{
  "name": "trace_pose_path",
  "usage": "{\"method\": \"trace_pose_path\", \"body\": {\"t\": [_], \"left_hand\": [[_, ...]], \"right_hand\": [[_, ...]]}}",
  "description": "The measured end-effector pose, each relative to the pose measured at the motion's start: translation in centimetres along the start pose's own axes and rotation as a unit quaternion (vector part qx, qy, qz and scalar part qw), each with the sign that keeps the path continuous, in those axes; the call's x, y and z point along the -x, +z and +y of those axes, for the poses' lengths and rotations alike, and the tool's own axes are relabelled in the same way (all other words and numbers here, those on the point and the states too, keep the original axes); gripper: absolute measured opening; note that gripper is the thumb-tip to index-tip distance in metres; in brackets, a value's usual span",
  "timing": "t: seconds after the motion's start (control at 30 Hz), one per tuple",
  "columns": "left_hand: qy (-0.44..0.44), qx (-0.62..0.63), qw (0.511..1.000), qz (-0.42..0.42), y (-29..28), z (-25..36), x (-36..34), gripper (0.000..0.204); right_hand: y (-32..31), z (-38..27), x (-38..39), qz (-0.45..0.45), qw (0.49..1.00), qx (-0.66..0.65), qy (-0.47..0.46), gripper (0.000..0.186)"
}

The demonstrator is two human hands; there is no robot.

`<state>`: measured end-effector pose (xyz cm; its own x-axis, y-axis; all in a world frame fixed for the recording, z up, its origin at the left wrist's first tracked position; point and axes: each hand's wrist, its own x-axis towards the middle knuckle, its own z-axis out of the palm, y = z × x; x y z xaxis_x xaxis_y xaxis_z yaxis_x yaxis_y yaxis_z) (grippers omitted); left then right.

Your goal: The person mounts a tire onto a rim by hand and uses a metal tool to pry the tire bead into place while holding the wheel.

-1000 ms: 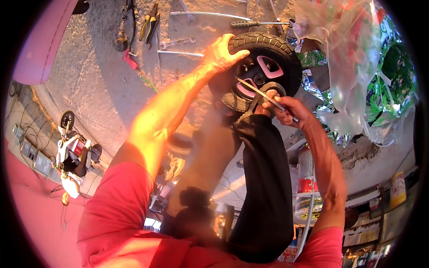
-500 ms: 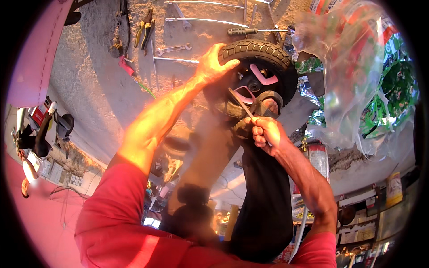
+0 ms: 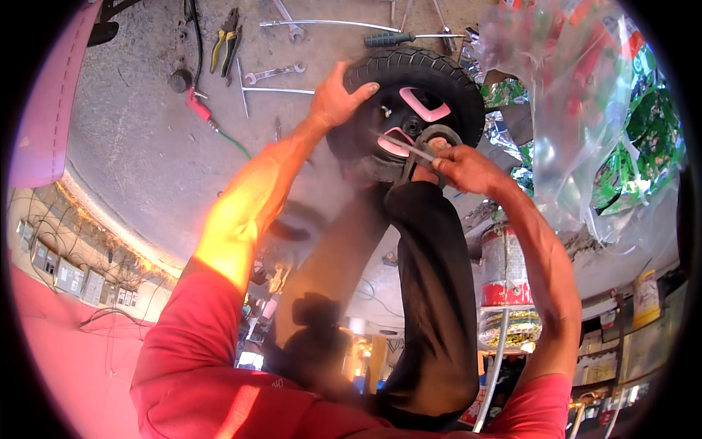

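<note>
A black wheel with a treaded tire [image 3: 417,66] and pink spoke accents lies on the ground between my feet. My left hand [image 3: 340,95] grips the tire's upper left side, thumb on the sidewall and fingers over the tread. In my right hand [image 3: 468,167] is a slim metal tire lever [image 3: 411,148], its far end reaching over the lower part of the hub. My right foot, in a dark sandal [image 3: 447,135], rests against the wheel's lower right side. Whether the lever's tip sits under the tire bead I cannot tell. A valve stem [image 3: 386,111] shows near the hub.
Beyond the wheel lie a screwdriver [image 3: 391,39], pliers [image 3: 227,45], a wrench [image 3: 276,72] and several thin metal rods. A red air blow gun [image 3: 197,106] with a green hose is at left. Clear plastic wrapping [image 3: 578,102] sits at right, a red-and-silver can [image 3: 504,265] nearer.
My right hand has moved up and right, and the tire lever lies flatter across the hub. My left hand still holds the tire. A person at the far left has gone out of view.
</note>
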<state>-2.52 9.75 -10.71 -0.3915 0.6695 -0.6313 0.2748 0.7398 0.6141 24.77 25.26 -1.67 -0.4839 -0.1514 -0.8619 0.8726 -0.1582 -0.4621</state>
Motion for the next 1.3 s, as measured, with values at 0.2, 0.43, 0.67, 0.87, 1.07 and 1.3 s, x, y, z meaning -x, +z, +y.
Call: {"method": "trace_pose_path", "body": {"t": [0.2,0.43,0.67,0.87,1.07,1.3], "left_hand": [[0.040,-0.012,0.999,-0.027,-0.5,2.0,-1.4,0.085],[-0.001,-0.060,0.998,-0.031,-1.0,2.7,-1.2,0.094],[0.002,-0.055,0.998,-0.038,-0.9,2.1,-1.2,0.099],[-0.018,-0.027,0.998,-0.062,-1.5,2.7,-1.0,0.098],[-0.009,-0.026,0.998,-0.063,-1.6,2.5,-1.8,0.099],[-0.041,-0.045,0.994,-0.092,-1.8,4.6,-1.5,0.091]], "right_hand": [[-1.6,-0.6,-1.4,0.136,0.945,0.297,0.024,0.051],[-1.6,1.3,-2.0,0.199,0.922,0.329,-0.031,0.053],[-9.8,5.9,2.9,0.226,0.930,0.289,-0.008,0.058],[-3.0,2.9,2.6,0.221,0.931,0.284,0.066,0.060],[1.0,5.5,-0.8,0.248,0.944,0.214,0.041,0.058],[1.1,7.0,-1.7,0.275,0.936,0.220,0.015,0.057]]}}
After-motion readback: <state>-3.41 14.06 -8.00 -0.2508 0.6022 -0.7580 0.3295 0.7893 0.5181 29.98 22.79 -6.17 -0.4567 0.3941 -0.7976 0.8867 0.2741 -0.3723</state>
